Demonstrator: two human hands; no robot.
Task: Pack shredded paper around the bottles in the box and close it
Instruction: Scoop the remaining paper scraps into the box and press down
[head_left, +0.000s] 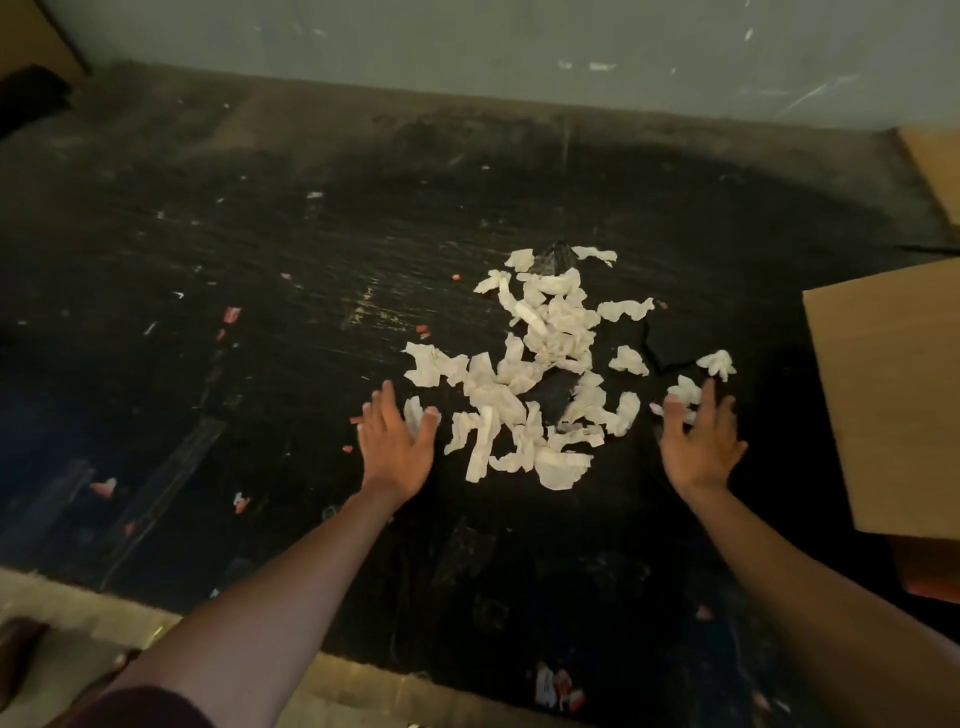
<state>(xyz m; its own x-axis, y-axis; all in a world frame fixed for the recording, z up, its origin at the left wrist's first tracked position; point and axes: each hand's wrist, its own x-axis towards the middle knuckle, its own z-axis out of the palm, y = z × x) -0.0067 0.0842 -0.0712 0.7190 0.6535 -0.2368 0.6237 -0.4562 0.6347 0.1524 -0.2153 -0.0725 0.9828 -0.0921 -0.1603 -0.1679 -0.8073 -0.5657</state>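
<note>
A loose heap of white shredded paper (540, 364) lies spread on a dark, scratched work surface (260, 291). My left hand (396, 448) hovers at the heap's near left edge, fingers spread and holding nothing. At the heap's near right edge my right hand (698, 441) is open too, its fingertips by a few small scraps. A brown cardboard box (888, 400) stands at the right edge of view; only its outer wall shows, and the bottles inside are hidden.
Small red and white scraps (231, 314) dot the dark surface. A pale wall (467, 47) runs along the back. Another cardboard piece (935, 166) sits at the far right, and pale cardboard (62, 603) lies at the near left edge.
</note>
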